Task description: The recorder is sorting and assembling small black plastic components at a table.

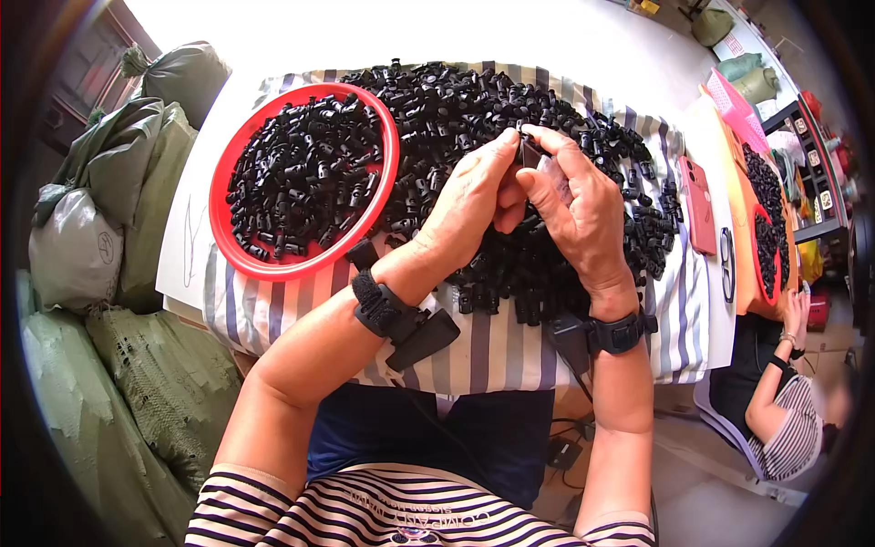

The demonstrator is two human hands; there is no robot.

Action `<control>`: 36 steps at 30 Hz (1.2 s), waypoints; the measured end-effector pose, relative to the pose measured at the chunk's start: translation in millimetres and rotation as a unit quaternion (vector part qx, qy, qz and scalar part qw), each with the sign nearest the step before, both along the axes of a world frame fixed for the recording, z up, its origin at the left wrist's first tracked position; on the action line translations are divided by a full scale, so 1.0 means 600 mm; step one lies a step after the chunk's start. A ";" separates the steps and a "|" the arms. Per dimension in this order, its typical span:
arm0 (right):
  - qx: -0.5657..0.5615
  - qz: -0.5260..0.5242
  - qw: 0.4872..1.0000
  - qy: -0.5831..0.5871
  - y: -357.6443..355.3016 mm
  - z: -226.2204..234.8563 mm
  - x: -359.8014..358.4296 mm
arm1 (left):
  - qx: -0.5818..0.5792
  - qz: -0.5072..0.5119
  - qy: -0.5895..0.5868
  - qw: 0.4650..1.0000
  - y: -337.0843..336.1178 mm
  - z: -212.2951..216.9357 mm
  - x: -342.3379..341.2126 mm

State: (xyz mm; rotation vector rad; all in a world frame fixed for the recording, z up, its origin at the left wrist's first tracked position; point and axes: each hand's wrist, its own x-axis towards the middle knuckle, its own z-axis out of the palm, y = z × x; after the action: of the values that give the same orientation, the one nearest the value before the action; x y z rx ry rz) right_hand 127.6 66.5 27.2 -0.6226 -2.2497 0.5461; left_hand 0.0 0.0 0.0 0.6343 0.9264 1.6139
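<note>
As parts [456,114] lie heaped, left hand [469,201] and right hand [583,205] pinch one piece [527,153] — black.

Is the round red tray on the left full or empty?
Largely filled, not empty: small black parts cover most of the red tray, with bare red showing along its inner right side.

Small black, roughly cylindrical, plastic-looking parts [456,114]: loose heap, mixed orientations, reaching the striped cloth's [474,351] far edge. One dark piece [528,153], partly hidden, held above.
</note>
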 end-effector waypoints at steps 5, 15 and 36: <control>-0.060 -0.002 0.998 -0.012 -0.004 0.004 -0.002 | -0.005 -0.010 -0.026 1.000 0.000 0.004 -0.003; -0.058 0.010 0.998 -0.012 -0.004 -0.001 -0.002 | -0.006 0.000 -0.029 1.000 0.000 0.006 -0.001; 0.012 -0.013 0.972 -0.236 0.008 -0.002 0.015 | 0.100 0.129 -0.071 0.984 0.010 0.006 -0.026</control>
State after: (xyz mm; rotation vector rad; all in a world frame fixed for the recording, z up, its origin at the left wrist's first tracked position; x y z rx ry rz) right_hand 136.4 71.5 26.0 -0.8381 -2.6805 0.3834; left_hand -15.9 5.9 3.6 0.5444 0.7709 1.9759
